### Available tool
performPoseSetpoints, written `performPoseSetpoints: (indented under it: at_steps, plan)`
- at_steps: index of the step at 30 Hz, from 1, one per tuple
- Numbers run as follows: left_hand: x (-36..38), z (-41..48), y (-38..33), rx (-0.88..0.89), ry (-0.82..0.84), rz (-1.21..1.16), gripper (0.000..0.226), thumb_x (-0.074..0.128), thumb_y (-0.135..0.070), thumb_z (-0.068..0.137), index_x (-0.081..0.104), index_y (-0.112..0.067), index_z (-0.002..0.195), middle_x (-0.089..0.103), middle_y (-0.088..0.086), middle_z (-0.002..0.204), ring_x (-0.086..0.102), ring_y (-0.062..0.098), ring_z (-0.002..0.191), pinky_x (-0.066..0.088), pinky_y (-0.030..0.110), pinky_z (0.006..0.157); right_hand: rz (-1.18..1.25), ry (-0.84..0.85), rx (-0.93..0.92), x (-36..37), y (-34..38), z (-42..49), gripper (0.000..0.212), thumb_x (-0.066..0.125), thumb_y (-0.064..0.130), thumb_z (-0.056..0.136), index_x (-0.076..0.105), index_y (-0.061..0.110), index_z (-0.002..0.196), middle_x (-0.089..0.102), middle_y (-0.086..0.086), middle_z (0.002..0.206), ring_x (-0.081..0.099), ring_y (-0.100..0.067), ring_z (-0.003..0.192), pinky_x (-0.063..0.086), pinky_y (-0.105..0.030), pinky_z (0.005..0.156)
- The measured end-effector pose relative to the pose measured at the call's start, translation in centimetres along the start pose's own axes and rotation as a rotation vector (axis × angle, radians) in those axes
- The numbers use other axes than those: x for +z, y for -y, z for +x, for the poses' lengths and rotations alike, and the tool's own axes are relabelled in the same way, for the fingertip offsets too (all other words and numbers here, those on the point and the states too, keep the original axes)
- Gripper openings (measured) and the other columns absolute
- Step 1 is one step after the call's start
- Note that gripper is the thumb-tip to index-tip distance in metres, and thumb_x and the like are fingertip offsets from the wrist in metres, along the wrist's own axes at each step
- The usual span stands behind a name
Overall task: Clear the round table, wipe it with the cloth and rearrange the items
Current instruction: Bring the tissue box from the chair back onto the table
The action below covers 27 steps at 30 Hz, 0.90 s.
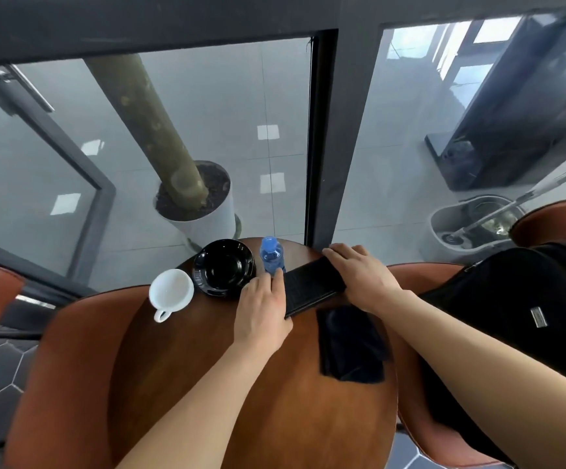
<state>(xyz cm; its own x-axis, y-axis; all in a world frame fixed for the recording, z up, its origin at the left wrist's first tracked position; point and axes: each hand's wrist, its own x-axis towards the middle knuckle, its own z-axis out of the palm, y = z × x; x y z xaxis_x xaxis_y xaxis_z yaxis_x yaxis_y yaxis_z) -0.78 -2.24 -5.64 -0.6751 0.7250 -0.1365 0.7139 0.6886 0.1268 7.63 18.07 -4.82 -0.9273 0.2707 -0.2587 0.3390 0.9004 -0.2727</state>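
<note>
A round brown wooden table [214,374] fills the lower middle. On its far part lies a flat black rectangular case [312,286]. My left hand [264,309] grips its near-left end and my right hand [363,275] grips its far-right end. A dark cloth [351,346] lies on the table just below the case, under my right forearm. Left of the case stand a small blue water bottle [272,253], a black saucer [223,267] and a white cup [171,294] with its handle toward me.
Brown leather chairs stand at left [72,360] and right [420,384]; a black bag [525,313] rests on the right one. Beyond the table is a glass wall, with a white planter [203,214] and a mop bucket [467,221] outside.
</note>
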Motion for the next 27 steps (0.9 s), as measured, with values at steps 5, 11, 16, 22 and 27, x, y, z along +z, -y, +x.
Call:
performPoseSetpoints:
  at_steps: [5,11,16,22,27]
  plan:
    - [1.6,0.5,-0.2,0.009,0.013,-0.021,0.088,0.072,-0.037,0.088,0.024,-0.009,0.156,0.046,0.010,0.139,0.046,0.027,0.128,0.032,0.039,0.118,0.015,0.070,0.035,1.2,-0.7,0.4,0.085,0.055,-0.002,0.087,0.018,0.021,0.159,0.020,0.002,0.164,0.036,-0.031,0.131,0.046,-0.042,0.104]
    - [3.0,0.2,0.0,-0.001,-0.001,-0.010,0.084,0.073,-0.032,0.087,0.029,-0.008,0.155,0.041,0.017,0.148,0.039,0.033,0.139,0.032,0.048,0.120,0.035,0.085,0.054,1.8,-0.5,0.6,0.091,0.053,-0.006,0.088,0.008,0.023,0.161,0.003,0.006,0.169,0.030,-0.031,0.137,0.043,-0.042,0.108]
    - [3.1,-0.1,0.1,0.009,-0.003,-0.016,0.079,0.066,-0.036,0.091,0.028,-0.009,0.155,0.031,0.020,0.157,0.029,0.036,0.148,0.025,0.050,0.123,0.009,0.068,0.055,2.2,-0.3,0.7,0.091,0.056,0.002,0.088,0.006,0.024,0.161,0.000,0.007,0.169,0.015,-0.029,0.149,0.043,-0.044,0.111]
    - [2.9,-1.2,0.2,0.039,-0.008,-0.038,0.075,0.056,-0.036,0.096,0.022,-0.011,0.158,0.017,0.021,0.165,0.012,0.036,0.155,0.012,0.047,0.126,-0.091,0.064,0.049,1.3,0.7,0.3,0.083,0.053,0.018,0.090,0.008,0.023,0.161,-0.001,0.000,0.170,0.000,-0.029,0.155,0.012,-0.043,0.125]
    - [2.0,-1.9,0.9,0.036,-0.026,-0.048,0.068,0.052,-0.038,0.097,0.029,-0.011,0.156,0.025,0.020,0.162,0.020,0.035,0.153,0.015,0.048,0.126,-0.043,-0.013,0.022,1.1,2.4,-0.9,0.072,0.053,0.021,0.090,0.028,0.023,0.157,0.018,0.000,0.167,0.013,-0.026,0.153,0.022,-0.042,0.121]
